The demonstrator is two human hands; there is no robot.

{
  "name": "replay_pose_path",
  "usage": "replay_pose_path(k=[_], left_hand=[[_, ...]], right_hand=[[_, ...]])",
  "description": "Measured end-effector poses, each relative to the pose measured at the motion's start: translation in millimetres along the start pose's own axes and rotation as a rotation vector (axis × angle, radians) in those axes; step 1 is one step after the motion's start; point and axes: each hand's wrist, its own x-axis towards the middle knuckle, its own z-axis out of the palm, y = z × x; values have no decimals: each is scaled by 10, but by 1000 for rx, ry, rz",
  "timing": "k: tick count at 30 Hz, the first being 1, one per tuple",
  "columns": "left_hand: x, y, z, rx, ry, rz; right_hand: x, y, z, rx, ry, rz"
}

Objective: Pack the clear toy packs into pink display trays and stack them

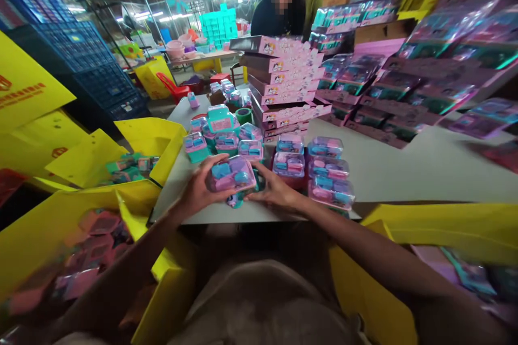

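– Clear plastic over lilac, pink and blue: that's the small box you have between your left grip and your right grip, over the near edge of the bench. How firmly do you have it?

– Your left grip is bowed to the box's width, thumb along the near edge and fingers round the far left corner. Your right grip is spread more loosely at the other side, fingers by the far right corner, thumb side low. How hard either presses, I can't tell.

– So the box sits in the gap between your palms, its top tilted towards you, probably so you can see the contents. Something teal shows just under it; whether that belongs to the box, I can't tell.

– Beyond your grips stand teal-based boxes, and to the right two columns of filled boxes, likely lined up close together to save room.

– And the pink trays are piled behind them, presumably to leave your near side workable.

– Yellow cartons flank you on both sides, with loose pieces in the nearest left one, seemingly placed where your arms can reach.
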Motion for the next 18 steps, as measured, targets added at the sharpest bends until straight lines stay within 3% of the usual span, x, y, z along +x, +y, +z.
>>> replay_pose_path(k=[2, 6, 10, 14, 18], left_hand=[[-115, 66, 163, -73, 1, -29], [-313, -3, 438, -188, -25, -101], [-373, -55, 564, -246, -33, -121], [-201, -10, 582, -377, -177, -231], [131, 57, 717, -318, -266, -135]], right_hand=[[-57, 48, 35, 59, 19, 36], [-273, 168, 29, 64, 6, 49], [-435, 150, -52, 29, -33, 70], [-404, -270, -335, -298, -61, -54], [-175, -721, -759, -636, -213, -104]])
